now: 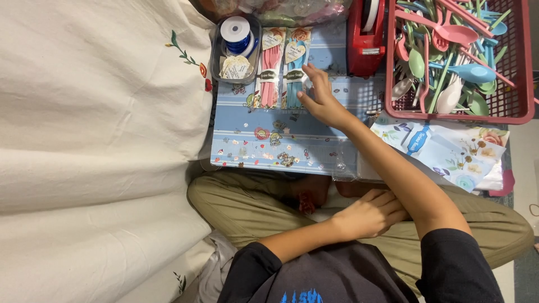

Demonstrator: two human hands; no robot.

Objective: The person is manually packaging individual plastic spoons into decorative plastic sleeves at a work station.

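Our right hand point(321, 95) reaches forward across the counter point(292, 140), fingers spread loosely and thumb out, closed on nothing; the fingertips touch the right edge of the blue pack point(294, 67), a clear sleeve of blue cutlery with a heart-shaped tag on top. Just beside it on the left, touching, lies the pink pack point(270, 67), the same kind of sleeve with pink cutlery inside. Both lie lengthwise at the far edge of the counter, which is covered in blue gingham paper with small stickers.

Our left hand point(368, 214) sits low, near our body, fingers curled lightly and resting against the right forearm above our crossed legs; it holds nothing.

Left of the pink pack we see a small clear tray point(218, 56) with a spool point(236, 32) of blue ribbon and some paper tags point(236, 67) in it. Right of the blue pack stands a red tape dispenser point(365, 47), and beyond it a red basket point(522, 115) heaped with loose pink, blue, green and white spoons and forks. Below the basket lie floral sheets point(449, 151), overlapping. A cream cloth point(95, 140) with embroidered flowers fills the whole left side.
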